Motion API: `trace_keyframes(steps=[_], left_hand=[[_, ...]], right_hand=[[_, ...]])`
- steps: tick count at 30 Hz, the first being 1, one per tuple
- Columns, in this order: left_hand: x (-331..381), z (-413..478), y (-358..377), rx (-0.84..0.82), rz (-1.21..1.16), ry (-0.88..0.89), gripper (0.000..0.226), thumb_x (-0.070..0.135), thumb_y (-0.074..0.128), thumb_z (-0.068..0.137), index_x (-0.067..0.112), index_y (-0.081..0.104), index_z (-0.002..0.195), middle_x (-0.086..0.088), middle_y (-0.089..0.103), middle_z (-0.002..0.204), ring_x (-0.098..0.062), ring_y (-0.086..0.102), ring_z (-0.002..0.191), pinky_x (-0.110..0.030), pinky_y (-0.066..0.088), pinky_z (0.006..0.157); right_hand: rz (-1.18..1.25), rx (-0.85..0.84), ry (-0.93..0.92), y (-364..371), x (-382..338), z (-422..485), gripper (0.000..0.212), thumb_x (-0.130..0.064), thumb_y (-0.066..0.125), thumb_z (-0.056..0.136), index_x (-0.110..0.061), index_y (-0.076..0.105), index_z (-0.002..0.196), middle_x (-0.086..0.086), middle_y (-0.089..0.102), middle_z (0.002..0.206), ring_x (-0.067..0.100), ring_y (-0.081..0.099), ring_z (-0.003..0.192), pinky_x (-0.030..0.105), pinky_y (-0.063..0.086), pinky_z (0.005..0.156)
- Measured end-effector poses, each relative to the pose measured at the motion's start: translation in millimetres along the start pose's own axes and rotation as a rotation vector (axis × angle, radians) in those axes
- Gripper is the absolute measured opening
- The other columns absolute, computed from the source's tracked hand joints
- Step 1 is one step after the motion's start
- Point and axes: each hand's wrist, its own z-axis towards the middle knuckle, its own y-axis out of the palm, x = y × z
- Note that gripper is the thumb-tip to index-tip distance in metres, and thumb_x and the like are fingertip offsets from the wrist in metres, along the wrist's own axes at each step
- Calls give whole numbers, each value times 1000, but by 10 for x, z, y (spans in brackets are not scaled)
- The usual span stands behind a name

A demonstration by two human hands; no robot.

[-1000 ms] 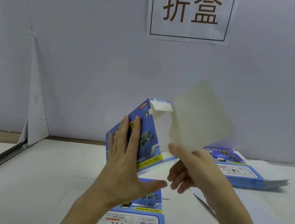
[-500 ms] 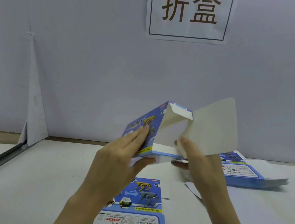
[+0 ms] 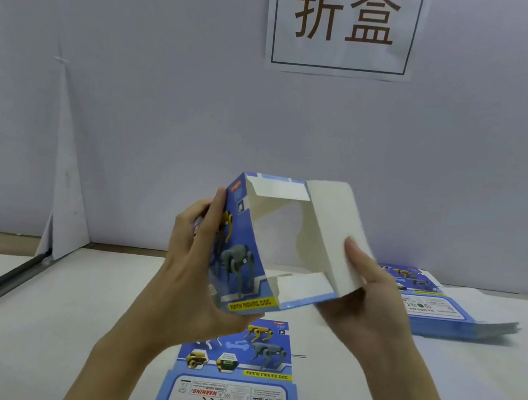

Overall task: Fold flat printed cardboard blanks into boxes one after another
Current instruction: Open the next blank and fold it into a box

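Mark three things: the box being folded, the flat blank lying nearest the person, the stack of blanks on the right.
half-folded box (image 3: 242, 257): head view, blue printed side panel.
flat blank (image 3: 232, 395): head view, white label panel.
stack of blanks (image 3: 442, 309): head view, top sheet's label.

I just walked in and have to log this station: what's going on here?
A person is folding a printed cardboard box over the table. The left hand grips its blue printed side; the right hand pinches the white panel opposite. It is opened up, with its near end open. A flat blank lies below, and a stack of blanks sits to the right.
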Motion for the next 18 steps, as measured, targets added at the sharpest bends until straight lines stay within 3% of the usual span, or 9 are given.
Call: trace_keyframes(steps=[2, 4, 6, 8, 10, 12, 13, 15, 18], left_hand=[[-6, -12, 17, -37, 6, -5, 130, 66, 77, 59, 20, -2, 152, -5, 10, 154, -16, 18, 145, -11, 40, 100], [-4, -36, 33, -62, -11, -1, 131, 60, 81, 58, 22, -4, 152, -6, 8, 156, -19, 15, 146, -8, 36, 101], [39, -42, 47, -88, -10, 22, 130, 60, 80, 60, 28, -6, 152, -4, 6, 156, -16, 15, 146, -9, 38, 99], [92, -37, 49, -90, 4, 62, 125, 63, 76, 62, 37, -7, 151, -2, 5, 155, -14, 14, 145, -11, 42, 97], [127, -19, 33, -60, 49, 84, 122, 62, 74, 63, 40, -8, 151, -3, 3, 155, -21, 9, 147, -24, 45, 101], [126, -9, -21, -28, 125, 51, 119, 65, 71, 64, 34, -5, 151, -6, 3, 157, -27, 1, 149, -55, 39, 106], [112, -10, -56, -16, 153, 24, 117, 67, 68, 64, 32, -2, 151, -5, 6, 157, -26, 2, 149, -64, 33, 106], [107, -7, -120, -23, 152, -37, 115, 70, 67, 62, 34, 2, 150, 0, 12, 154, -25, 16, 146, -65, 33, 105], [116, -25, -141, -39, 207, -60, 112, 76, 64, 60, 39, 10, 150, 3, 20, 147, -20, 35, 135, -48, 43, 102]], right_hand=[[72, -12, 254, -38, 32, 30, 52, -3, 87, 51, 7, 71, 99, 21, 71, 101, 34, 72, 83, 44, 59, 75], [74, -48, 427, -118, 42, 56, 50, 12, 91, 34, 13, 69, 78, 21, 68, 81, 28, 67, 59, 26, 57, 51], [77, -97, 505, -192, 39, 57, 49, 14, 91, 30, 11, 65, 71, 20, 63, 72, 18, 55, 44, 13, 35, 28], [62, -66, 497, -209, 34, 43, 58, 10, 94, 26, 11, 66, 78, 20, 65, 76, 22, 57, 44, 11, 28, 25], [10, 12, 374, -157, 32, 25, 55, -2, 95, 37, 8, 69, 85, 18, 67, 77, 20, 64, 47, 12, 32, 25], [-93, 134, 144, -106, 24, 42, 37, -16, 82, 61, -1, 68, 92, 12, 70, 74, 14, 64, 45, 14, 36, 27], [-145, 205, 13, -108, 13, 60, 28, -19, 75, 71, -4, 66, 93, 9, 71, 72, 12, 64, 46, 15, 39, 29], [-309, 270, -245, -159, -16, 83, 15, -19, 64, 88, -11, 62, 100, 6, 70, 75, 9, 65, 52, 19, 45, 35], [-649, 258, -571, -231, -28, 54, 30, -13, 62, 91, -25, 58, 118, -5, 69, 91, 9, 69, 67, 27, 51, 42]])
